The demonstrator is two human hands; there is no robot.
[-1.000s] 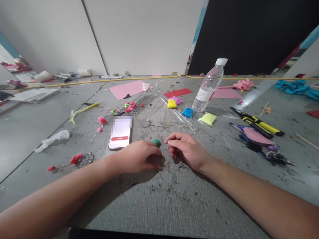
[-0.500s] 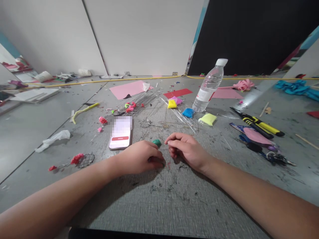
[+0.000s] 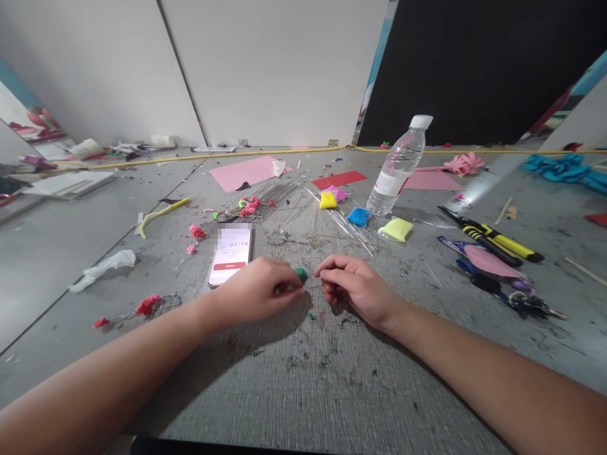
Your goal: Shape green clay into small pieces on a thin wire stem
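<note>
Head view: left grip (image 3: 260, 291) has fingers curled over the bench (image 3: 332, 404); can't tell if it holds anything. Right grip (image 3: 353, 284) is pinched, thumb to forefinger, contents unclear. Green lump (image 3: 301, 274) sits between them, right by the left fingers. Phone (image 3: 231, 256) is just past left grip.

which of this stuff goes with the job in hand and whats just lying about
Likely part of the job:
green lump, right by the left hand
perhaps the small green bit near it

Apparently just lying about:
phone
bottle
yellow-and-black pliers
keys
</note>
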